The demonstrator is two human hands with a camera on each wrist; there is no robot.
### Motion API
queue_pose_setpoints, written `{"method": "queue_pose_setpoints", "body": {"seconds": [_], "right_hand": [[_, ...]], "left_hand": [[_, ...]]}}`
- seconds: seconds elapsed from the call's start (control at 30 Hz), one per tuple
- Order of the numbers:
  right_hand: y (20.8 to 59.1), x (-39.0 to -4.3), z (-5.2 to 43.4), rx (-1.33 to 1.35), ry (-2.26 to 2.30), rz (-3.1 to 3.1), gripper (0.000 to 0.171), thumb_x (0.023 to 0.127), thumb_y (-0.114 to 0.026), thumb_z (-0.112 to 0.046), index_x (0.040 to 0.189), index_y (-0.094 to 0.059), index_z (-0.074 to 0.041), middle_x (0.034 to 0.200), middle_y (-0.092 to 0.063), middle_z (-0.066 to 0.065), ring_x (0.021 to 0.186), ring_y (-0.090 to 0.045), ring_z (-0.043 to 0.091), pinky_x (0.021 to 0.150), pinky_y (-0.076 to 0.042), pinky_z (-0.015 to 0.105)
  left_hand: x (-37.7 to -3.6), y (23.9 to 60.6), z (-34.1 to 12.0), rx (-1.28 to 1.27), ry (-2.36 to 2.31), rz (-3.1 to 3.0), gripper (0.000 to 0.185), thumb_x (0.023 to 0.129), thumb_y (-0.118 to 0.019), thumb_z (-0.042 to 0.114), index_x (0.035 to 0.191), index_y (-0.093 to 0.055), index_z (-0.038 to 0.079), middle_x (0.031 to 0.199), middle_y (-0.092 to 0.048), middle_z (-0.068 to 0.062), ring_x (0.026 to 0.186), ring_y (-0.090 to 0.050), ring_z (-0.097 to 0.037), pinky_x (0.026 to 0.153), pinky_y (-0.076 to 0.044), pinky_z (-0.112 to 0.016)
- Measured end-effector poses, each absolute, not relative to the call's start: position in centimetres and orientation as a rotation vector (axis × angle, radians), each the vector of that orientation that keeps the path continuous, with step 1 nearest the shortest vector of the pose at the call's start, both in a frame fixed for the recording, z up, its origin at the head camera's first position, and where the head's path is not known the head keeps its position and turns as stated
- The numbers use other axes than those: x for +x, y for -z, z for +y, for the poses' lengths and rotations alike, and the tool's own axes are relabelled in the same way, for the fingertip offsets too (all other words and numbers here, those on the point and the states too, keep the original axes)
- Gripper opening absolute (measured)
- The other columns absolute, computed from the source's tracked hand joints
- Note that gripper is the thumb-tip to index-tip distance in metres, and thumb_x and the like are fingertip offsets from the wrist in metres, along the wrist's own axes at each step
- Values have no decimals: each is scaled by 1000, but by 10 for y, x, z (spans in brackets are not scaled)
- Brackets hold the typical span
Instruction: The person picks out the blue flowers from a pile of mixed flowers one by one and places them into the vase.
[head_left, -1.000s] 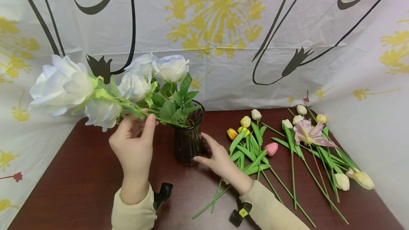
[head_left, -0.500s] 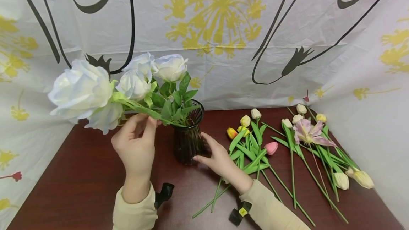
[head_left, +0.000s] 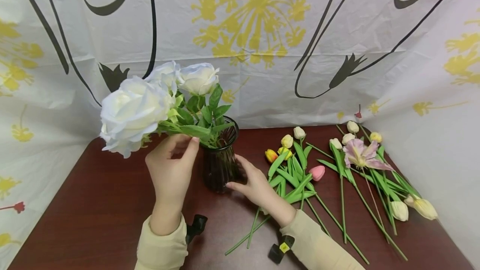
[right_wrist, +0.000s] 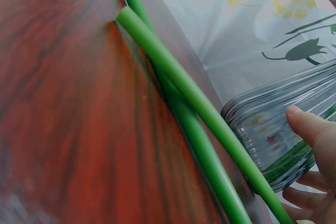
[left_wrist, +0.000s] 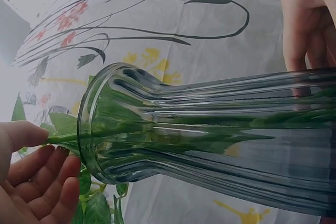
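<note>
Since a second ago you have swung the big white rose rightward and upright, so its bloom now sits close against the other white roses instead of hanging out to the left, and your left hand has followed it toward the vase.

Largest first: the dark red table stands in front of a white cloth backdrop printed with yellow and black flowers. On the table's right half lie the loose tulips and, beyond them, more pale buds around a lilac bloom, well apart from the vase.

The ribbed dark glass vase stands upright near the middle and holds the rose stems. Your right hand rests against its lower right side, fingers curled round the glass; the right wrist view shows the thumb pressed on the ribs.

Your left hand pinches the big rose's stem between thumb and fingers just outside the vase's rim, and the stem runs on down inside the glass.
</note>
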State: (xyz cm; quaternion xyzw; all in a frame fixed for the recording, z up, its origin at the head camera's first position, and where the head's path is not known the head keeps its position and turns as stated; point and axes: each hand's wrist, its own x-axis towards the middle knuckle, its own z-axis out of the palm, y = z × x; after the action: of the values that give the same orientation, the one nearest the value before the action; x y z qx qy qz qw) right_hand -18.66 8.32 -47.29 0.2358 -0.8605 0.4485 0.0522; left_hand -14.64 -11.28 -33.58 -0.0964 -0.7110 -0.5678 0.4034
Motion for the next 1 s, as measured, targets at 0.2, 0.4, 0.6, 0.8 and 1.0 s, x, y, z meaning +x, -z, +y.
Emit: {"method": "queue_pose_setpoints", "body": {"seconds": [0.2,0.4,0.6,0.8,1.0], "right_hand": [[473,-187,83,714,-1363,-2615,78,80,-80,-29,145,-38,-14,131,-55,6,116,-55,19,91,-48,34],[473,-187,83,716,-1366,-2612,78,80,-80,-28,145,-39,-12,130,-55,7,115,-55,19,91,-48,34],[473,-186,83,715,-1355,-2614,78,80,-80,-28,145,-38,-12,131,-55,7,114,-56,20,90,-48,34],[474,-187,83,718,-1347,-2610,78,80,-80,-28,145,-39,-12,130,-55,7,114,-56,21,90,-48,35],[474,-187,83,718,-1333,-2622,79,80,-80,-28,145,-38,-11,131,-55,8,113,-57,21,90,-48,35]], "left_hand": [[-147,337,-112,-226,1416,-1903,5,82,-74,7,79,-73,5,70,-67,-2,59,-57,-13,54,-46,-18],[-147,336,-111,-235,1372,-1981,5,82,-74,8,77,-74,7,70,-66,0,58,-58,-12,55,-47,-19],[-145,336,-111,-241,1397,-1930,2,82,-74,8,83,-75,6,73,-68,-1,59,-58,-13,55,-47,-18],[-146,337,-110,-266,1425,-1789,8,81,-75,3,88,-75,0,76,-68,-8,60,-58,-13,56,-47,-18],[-146,339,-106,-271,1434,-1754,7,80,-75,0,87,-75,0,74,-68,-8,59,-57,-13,54,-46,-18]]}}
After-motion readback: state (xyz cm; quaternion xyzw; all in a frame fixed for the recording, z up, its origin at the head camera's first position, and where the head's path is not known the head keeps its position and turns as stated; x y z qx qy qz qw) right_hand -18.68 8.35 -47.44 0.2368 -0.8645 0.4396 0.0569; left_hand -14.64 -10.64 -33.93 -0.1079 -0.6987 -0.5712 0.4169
